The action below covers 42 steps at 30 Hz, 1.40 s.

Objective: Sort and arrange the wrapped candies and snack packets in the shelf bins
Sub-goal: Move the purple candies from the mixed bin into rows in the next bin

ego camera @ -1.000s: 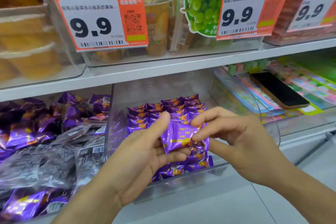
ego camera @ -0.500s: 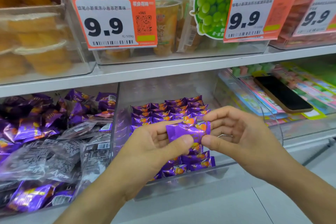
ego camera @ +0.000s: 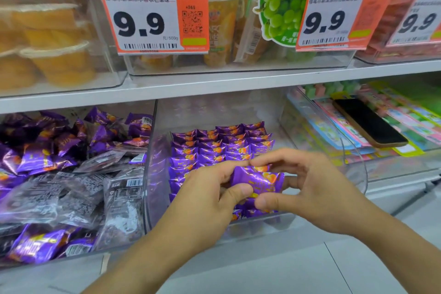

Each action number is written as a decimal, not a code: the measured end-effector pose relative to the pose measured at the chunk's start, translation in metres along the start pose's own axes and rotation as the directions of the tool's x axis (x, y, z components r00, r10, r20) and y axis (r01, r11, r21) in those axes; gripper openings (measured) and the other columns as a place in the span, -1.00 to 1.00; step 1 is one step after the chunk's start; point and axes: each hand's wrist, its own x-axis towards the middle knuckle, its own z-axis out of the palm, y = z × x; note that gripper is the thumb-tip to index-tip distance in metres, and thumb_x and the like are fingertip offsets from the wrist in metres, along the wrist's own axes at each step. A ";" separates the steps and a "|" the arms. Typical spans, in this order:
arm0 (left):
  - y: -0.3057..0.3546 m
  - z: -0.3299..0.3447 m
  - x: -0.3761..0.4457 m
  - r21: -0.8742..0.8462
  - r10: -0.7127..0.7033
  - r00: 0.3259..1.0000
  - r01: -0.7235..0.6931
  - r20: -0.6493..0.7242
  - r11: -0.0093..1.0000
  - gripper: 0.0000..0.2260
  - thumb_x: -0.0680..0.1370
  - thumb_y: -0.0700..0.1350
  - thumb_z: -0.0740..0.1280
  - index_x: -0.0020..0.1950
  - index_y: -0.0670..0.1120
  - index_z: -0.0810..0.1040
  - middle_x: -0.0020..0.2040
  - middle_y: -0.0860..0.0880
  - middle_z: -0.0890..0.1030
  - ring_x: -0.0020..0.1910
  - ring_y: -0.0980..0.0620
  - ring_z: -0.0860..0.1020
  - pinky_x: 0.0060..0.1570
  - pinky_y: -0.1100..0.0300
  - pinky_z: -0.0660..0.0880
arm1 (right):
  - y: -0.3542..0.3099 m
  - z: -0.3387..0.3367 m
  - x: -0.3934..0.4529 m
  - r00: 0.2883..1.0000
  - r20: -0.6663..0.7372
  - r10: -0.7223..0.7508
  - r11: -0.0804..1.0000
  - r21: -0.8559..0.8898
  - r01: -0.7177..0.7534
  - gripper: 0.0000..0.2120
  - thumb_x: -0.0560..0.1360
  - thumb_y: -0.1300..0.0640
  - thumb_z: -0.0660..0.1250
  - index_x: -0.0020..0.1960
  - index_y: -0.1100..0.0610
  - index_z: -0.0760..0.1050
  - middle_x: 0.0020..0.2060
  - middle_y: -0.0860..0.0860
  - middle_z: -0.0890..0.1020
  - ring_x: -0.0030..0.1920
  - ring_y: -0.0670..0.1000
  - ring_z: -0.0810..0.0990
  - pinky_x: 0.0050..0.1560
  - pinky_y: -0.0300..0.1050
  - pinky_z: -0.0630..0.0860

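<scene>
Both sets of fingers pinching one purple candy [ego camera: 259,180] at frame centre: left hand [ego camera: 205,200] thumb under its lower left edge, index on top; right hand [ego camera: 317,193] thumb and index on the right end. Held just above the front of the clear middle bin [ego camera: 152,174], over the neat candy rows [ego camera: 222,143]. Best squared up face-out, then slotted into the front row without knocking the stack. Loose mixed pile of purple and dark packets [ego camera: 71,181] in the bin at left, not yet sorted. Phone [ego camera: 370,122] lying on packets at right. Upper shelf [ego camera: 214,83] with 9.9 price tags [ego camera: 152,16], jelly cups behind.
</scene>
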 end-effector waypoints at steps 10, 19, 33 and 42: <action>-0.016 -0.008 0.006 0.304 -0.079 0.970 0.005 0.231 0.953 -0.82 0.43 0.05 0.53 -0.04 0.04 0.66 -0.22 0.11 0.66 -0.30 0.19 0.58 -0.25 0.33 0.51 | 0.043 -0.053 0.048 0.969 -0.208 0.137 0.913 -0.352 -0.205 -0.53 0.28 0.27 0.63 0.08 0.01 0.52 -0.04 -0.03 0.68 -0.04 0.02 0.68 0.06 0.12 0.62; -0.025 -0.001 0.005 0.253 -0.024 0.967 -0.042 0.252 0.967 -0.89 0.41 -0.14 0.54 -0.20 0.01 0.64 -0.32 0.11 0.63 -0.42 0.22 0.49 -0.36 0.40 0.42 | 0.090 -0.042 0.097 0.942 -0.130 0.309 0.770 -0.547 -0.328 -0.57 0.25 0.25 0.63 0.00 0.08 0.50 -0.14 -0.14 0.49 -0.25 -0.20 0.46 -0.34 -0.46 0.33; -0.028 0.002 0.005 0.252 -0.010 0.972 -0.051 0.236 0.966 -0.89 0.42 -0.09 0.53 -0.23 0.02 0.63 -0.36 0.19 0.59 -0.40 0.20 0.48 -0.36 0.40 0.40 | 0.099 -0.040 0.096 0.922 -0.212 0.325 0.721 -0.575 -0.386 -0.46 0.19 0.06 0.69 0.04 0.13 0.51 -0.11 -0.04 0.51 -0.15 -0.01 0.50 -0.27 -0.23 0.42; -0.027 0.002 0.002 0.253 -0.009 0.975 -0.049 0.224 0.966 -0.90 0.42 -0.09 0.53 -0.22 0.01 0.63 -0.35 0.19 0.59 -0.40 0.20 0.48 -0.36 0.40 0.40 | 0.103 -0.044 0.096 0.922 -0.203 0.329 0.765 -0.515 -0.387 -0.55 0.18 0.10 0.70 -0.02 0.11 0.60 -0.20 -0.06 0.53 -0.26 -0.06 0.50 -0.14 -0.16 0.50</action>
